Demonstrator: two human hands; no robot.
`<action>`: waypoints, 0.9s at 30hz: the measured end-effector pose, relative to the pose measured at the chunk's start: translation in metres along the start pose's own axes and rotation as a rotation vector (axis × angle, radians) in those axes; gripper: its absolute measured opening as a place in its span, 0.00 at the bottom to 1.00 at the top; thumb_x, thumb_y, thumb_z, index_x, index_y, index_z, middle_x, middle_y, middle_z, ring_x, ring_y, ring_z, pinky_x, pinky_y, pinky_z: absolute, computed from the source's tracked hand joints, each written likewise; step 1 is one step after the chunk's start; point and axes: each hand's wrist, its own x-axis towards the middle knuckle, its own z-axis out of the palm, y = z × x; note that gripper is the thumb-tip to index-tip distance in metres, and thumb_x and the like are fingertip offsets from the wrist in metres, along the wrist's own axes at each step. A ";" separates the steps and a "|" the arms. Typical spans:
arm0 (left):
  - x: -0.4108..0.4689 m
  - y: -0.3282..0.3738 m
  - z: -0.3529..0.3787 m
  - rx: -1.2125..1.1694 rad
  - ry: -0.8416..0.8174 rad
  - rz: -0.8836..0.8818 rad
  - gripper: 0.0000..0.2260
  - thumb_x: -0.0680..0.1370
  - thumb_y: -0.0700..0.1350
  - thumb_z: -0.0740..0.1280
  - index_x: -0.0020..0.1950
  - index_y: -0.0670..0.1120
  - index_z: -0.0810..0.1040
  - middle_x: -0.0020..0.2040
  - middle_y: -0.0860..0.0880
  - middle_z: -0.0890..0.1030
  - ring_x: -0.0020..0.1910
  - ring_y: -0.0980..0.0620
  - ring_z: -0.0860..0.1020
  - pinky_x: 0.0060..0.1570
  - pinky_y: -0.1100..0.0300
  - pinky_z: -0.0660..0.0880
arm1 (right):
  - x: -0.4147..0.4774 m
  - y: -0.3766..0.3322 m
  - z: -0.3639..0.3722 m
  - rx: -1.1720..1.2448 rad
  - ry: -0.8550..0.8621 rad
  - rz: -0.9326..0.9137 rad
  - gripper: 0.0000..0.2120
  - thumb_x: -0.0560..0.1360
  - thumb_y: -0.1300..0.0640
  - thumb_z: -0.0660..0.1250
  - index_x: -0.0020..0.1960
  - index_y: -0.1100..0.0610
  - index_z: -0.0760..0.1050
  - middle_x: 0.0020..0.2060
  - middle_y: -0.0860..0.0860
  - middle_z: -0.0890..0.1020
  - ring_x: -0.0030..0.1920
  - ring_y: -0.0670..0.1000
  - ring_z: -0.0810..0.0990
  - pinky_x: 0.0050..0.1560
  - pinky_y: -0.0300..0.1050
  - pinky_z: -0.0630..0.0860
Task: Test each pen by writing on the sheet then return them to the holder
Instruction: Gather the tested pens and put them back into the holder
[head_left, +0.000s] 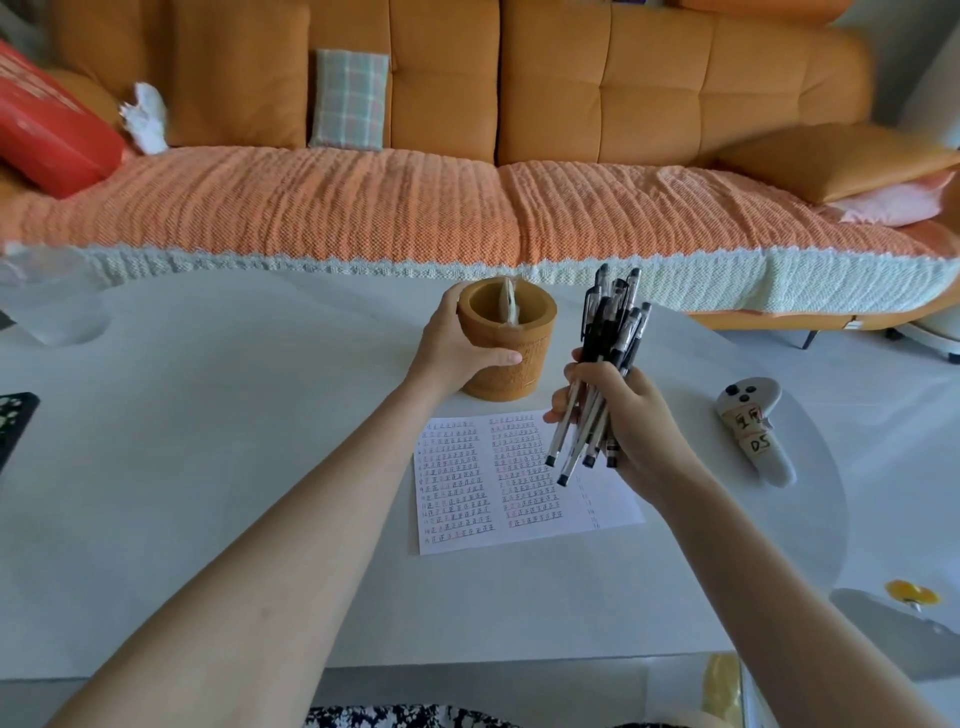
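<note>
A round brown pen holder stands on the white table, past the sheet. My left hand wraps around its left side. My right hand grips a bundle of several black and clear pens, held in the air to the right of the holder and above the sheet's top right corner. The pens' caps point up and away. The white sheet lies flat on the table, covered in rows of small written marks. The holder's inside looks empty of pens, with a divider across it.
A white controller with labels lies on the table to the right of the sheet. A dark patterned object sits at the left edge. An orange sofa runs behind the table. A yellow-topped item is at lower right.
</note>
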 end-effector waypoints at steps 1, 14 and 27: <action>-0.003 0.001 0.001 0.006 0.019 0.021 0.38 0.65 0.42 0.78 0.70 0.48 0.62 0.65 0.50 0.71 0.58 0.56 0.68 0.57 0.60 0.68 | -0.001 -0.001 0.000 -0.009 0.006 -0.003 0.04 0.79 0.63 0.58 0.54 0.61 0.68 0.27 0.49 0.80 0.31 0.51 0.81 0.50 0.61 0.76; -0.092 0.006 -0.012 -0.078 0.149 0.024 0.41 0.59 0.44 0.81 0.66 0.52 0.64 0.59 0.56 0.72 0.57 0.56 0.71 0.52 0.63 0.70 | -0.014 -0.012 0.015 -0.144 0.122 -0.014 0.06 0.78 0.59 0.62 0.54 0.54 0.75 0.44 0.50 0.75 0.43 0.48 0.73 0.43 0.40 0.70; -0.112 -0.002 -0.015 -0.007 0.128 0.028 0.39 0.61 0.45 0.80 0.63 0.58 0.62 0.56 0.66 0.69 0.55 0.66 0.71 0.48 0.78 0.69 | -0.022 -0.018 0.033 -0.143 0.038 0.007 0.09 0.78 0.58 0.62 0.58 0.56 0.74 0.46 0.51 0.78 0.46 0.48 0.77 0.46 0.41 0.73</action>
